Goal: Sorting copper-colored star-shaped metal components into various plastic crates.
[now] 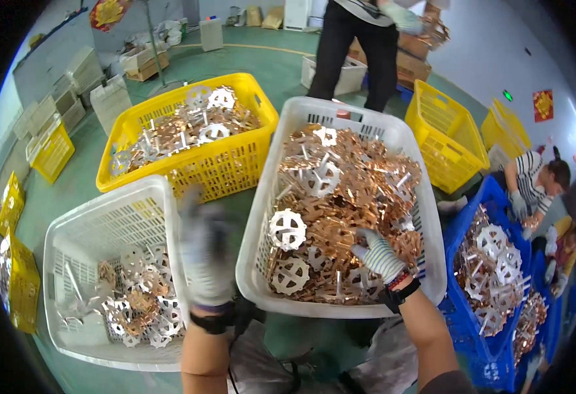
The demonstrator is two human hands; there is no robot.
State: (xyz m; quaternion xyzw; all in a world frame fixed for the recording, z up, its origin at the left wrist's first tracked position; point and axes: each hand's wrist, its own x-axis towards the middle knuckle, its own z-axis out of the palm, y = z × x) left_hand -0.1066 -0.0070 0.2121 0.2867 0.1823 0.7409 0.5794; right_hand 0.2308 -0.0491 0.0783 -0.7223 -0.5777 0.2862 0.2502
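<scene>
- The person's right hand (378, 255) wears a striped glove. It reaches down into the middle white basket (340, 111) and rests on the pile of copper-coloured metal pieces (360, 190) there. The fingers curl down into the pile, but it is hard to tell if they grip a piece.
- The left hand (207, 253) wears a grey glove and is blurry. It hangs in the air over the gap between the two white baskets, close to the rim of the left white basket (97, 217). It looks open and nothing shows in it, but the blur hides the fingers.
- White wheel-shaped pieces (287, 229) with teeth lie mixed in with the copper pieces, just left of the right hand.
- The left white basket holds fewer pieces, and they sit low at the bottom.
- A yellow basket (229, 164) full of the same kind of pieces stands behind the two white ones.
- A blue basket (475, 210) with more pieces stands at the right.
- Another person in a striped shirt (531, 172) bends near the blue basket.
- A person in dark trousers (357, 46) stands at the back.
</scene>
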